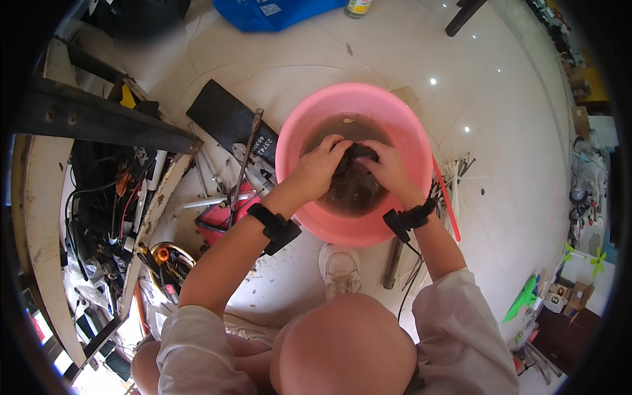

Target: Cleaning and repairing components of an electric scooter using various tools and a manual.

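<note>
A round pink basin (289, 141) stands on the floor in front of me, holding murky brown water (355, 194). Both hands are inside its rim, low over the water. Between them is a dark, wet, bunched thing (361, 152), whose kind I cannot make out. My left hand (321, 164) curls its fingers over the left end of it. From the other side, my right hand (387, 168) grips it with bent fingers. The fingers partly hide the dark thing. A small pale scrap (348, 121) shows at the far side of the water.
Left of the basin lie a flat black package (220, 112), a rusty metal rod (247, 155) and hand tools. A worn bench frame (105, 115) borders the left. Thin rods (457, 172) and a red stick (446, 197) lie right. A blue bag (270, 14) sits beyond.
</note>
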`<state>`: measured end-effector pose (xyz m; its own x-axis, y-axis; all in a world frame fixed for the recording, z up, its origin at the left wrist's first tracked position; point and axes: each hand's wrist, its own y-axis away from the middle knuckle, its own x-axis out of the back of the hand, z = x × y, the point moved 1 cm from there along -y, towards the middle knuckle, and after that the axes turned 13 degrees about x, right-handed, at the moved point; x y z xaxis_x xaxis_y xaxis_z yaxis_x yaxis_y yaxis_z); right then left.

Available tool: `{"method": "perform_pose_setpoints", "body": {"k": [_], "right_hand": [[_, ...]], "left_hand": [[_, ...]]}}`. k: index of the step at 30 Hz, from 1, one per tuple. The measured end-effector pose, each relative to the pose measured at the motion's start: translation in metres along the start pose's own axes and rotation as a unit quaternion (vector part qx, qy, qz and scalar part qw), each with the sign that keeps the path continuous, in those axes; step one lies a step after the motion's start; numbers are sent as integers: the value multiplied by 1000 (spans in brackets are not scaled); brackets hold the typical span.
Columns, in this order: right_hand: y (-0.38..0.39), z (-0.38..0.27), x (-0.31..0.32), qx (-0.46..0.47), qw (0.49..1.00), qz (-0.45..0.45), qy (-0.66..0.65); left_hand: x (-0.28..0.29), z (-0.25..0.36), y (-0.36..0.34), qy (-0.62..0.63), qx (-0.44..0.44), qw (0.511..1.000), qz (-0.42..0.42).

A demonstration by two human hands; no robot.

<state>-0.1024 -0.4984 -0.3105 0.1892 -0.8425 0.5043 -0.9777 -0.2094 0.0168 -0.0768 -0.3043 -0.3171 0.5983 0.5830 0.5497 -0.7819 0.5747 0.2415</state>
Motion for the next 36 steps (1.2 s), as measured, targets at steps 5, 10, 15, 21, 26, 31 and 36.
{"method": "perform_pose_setpoints", "body": {"k": [5, 10, 15, 21, 26, 31, 36], "right_hand": [[15, 28, 38, 80, 984, 55, 152], [20, 29, 47, 120, 903, -66, 407], [19, 21, 22, 85, 893, -234, 374], [11, 37, -21, 64, 783, -332, 522], [7, 43, -18, 118, 781, -258, 556], [16, 34, -8, 264, 743, -309, 531], [9, 36, -8, 161, 752, -330, 547]], "left_hand": [[11, -14, -1, -94, 54, 991, 78], [3, -21, -6, -278, 20, 953, 118], [-11, -16, -9, -284, 13, 958, 19], [-49, -37, 5, -388, -26, 910, -143], [-61, -37, 0, -442, 34, 896, -9], [-52, -35, -7, -420, 86, 860, -277], [-43, -31, -4, -493, 97, 858, -110]]}}
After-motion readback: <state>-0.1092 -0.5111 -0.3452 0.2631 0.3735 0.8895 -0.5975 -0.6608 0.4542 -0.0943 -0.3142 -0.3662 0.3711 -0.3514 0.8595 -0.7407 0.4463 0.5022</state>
